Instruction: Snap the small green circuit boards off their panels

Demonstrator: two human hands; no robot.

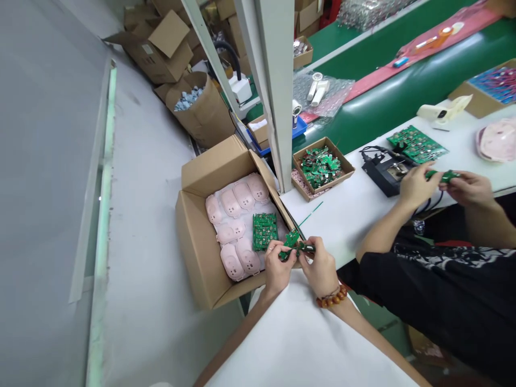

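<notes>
My left hand (278, 267) pinches a small green circuit board (292, 237) over the near edge of an open carton. My right hand (321, 269), with a beaded bracelet at the wrist, grips the same cluster of boards from the other side; a dark part shows by its fingers. Whether the pieces between my hands are joined or separate, I cannot tell. Just beyond, a green circuit board panel (265, 231) lies in the carton (201, 269) on top of pale pink plastic shells (231, 260).
Right of the carton, a small box of loose green boards (321, 164) stands on the white bench (334, 220). A metal post (278, 97) rises behind the carton. A co-worker's hands (419, 185) hold a board beside a black device (385, 174).
</notes>
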